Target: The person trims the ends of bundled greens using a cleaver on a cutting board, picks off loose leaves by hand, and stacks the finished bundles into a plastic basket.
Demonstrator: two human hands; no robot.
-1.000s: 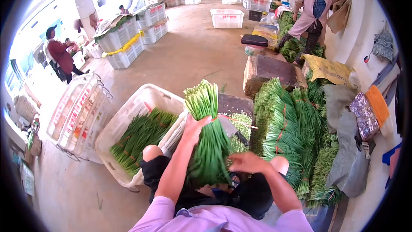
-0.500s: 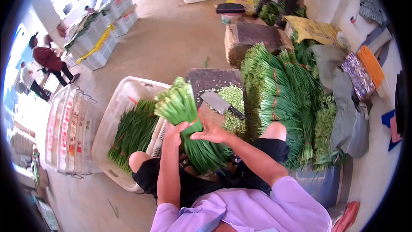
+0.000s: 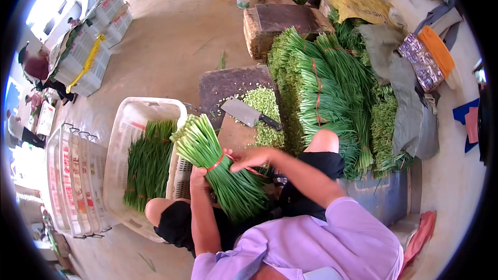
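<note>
A thick bunch of chives point(image 3: 236, 189) leans over my lap, pale cut ends up and to the left, dark leaves down to the right. Wrapped around its underside and left edge, my left hand point(image 3: 200, 179) holds it. A red tie point(image 3: 216, 163) circles the stalks. My right hand point(image 3: 254, 158) is closed at the bunch's right side, pinching the tie, whose loose end trails out below the fingers. Ahead of the hands, a cleaver point(image 3: 241, 111) with a black handle lies on a dark cutting board point(image 3: 212, 85) among chopped stem ends point(image 3: 262, 101).
At my left a white plastic basket point(image 3: 115, 161) contains tied bunches. Stacked crates point(image 3: 78, 176) stand beyond it. Large piles of chives point(image 3: 321, 93) lie at my right, next to grey cloth point(image 3: 412, 109). A brown block point(image 3: 282, 18) stands ahead. Other people are in the background.
The bunch has tilted, its cut ends now lower and to the left. My right hand has come off the stalks and drawn the red tie out rightward. The view has shifted.
</note>
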